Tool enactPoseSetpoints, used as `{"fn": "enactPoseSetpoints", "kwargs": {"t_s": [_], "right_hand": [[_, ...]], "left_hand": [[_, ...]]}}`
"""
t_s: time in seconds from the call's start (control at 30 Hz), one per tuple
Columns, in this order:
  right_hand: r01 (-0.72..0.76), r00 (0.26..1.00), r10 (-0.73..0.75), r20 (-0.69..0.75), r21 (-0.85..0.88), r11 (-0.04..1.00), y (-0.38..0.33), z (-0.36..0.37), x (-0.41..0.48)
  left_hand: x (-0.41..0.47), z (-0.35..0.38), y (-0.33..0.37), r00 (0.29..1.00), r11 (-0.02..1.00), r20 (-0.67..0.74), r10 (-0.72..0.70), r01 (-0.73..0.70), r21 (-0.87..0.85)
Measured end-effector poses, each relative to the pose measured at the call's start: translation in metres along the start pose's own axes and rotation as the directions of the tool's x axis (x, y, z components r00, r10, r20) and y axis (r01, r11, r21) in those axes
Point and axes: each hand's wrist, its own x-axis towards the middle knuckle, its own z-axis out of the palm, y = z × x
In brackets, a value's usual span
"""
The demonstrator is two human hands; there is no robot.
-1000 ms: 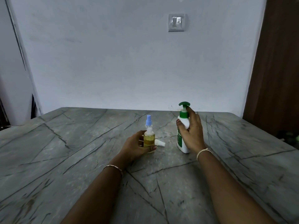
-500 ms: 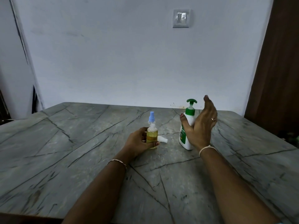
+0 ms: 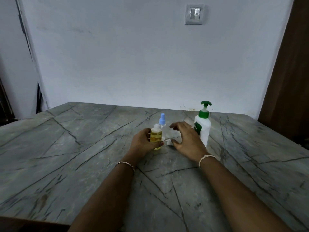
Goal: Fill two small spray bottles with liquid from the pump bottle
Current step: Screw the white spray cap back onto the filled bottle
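Note:
My left hand (image 3: 143,142) grips a small open spray bottle (image 3: 156,136) holding yellow liquid, upright on the grey marble table (image 3: 83,156). Right behind it stands a second small clear spray bottle (image 3: 162,124) with a blue spray cap. My right hand (image 3: 187,139) hovers over the table just right of them, fingers spread, holding nothing. A small white cap (image 3: 169,142) lies on the table under its fingertips. The white pump bottle (image 3: 203,126) with a green pump head stands upright just behind and right of my right hand, untouched.
The table's far edge meets a white wall with a light switch (image 3: 194,14). A dark wooden door (image 3: 287,72) is at the right. The table's near edge runs along the bottom left of the view.
My right hand has let go of the pump bottle and moved left and down toward the white cap. My left hand keeps hold of the yellow-filled bottle. The camera has tilted.

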Motion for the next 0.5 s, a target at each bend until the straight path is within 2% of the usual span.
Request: {"fn": "enactPoseSetpoints", "kwargs": {"t_s": [0.13, 0.23, 0.5], "right_hand": [[-0.122, 0.98, 0.119, 0.159, 0.011, 0.992, 0.005, 0.009, 0.0], [-0.15, 0.963, 0.155, 0.22, -0.041, 0.988, 0.005, 0.013, 0.0], [-0.154, 0.983, 0.159, 0.095, -0.061, 0.986, -0.001, -0.001, 0.003]], "left_hand": [[0.004, -0.004, -0.002, 0.998, 0.998, 0.055, -0.04, 0.043, -0.055], [0.004, -0.007, 0.0, 0.995, 0.994, 0.08, -0.051, 0.058, -0.088], [0.0, -0.009, 0.003, 0.995, 0.993, 0.086, -0.058, 0.066, -0.101]]}}
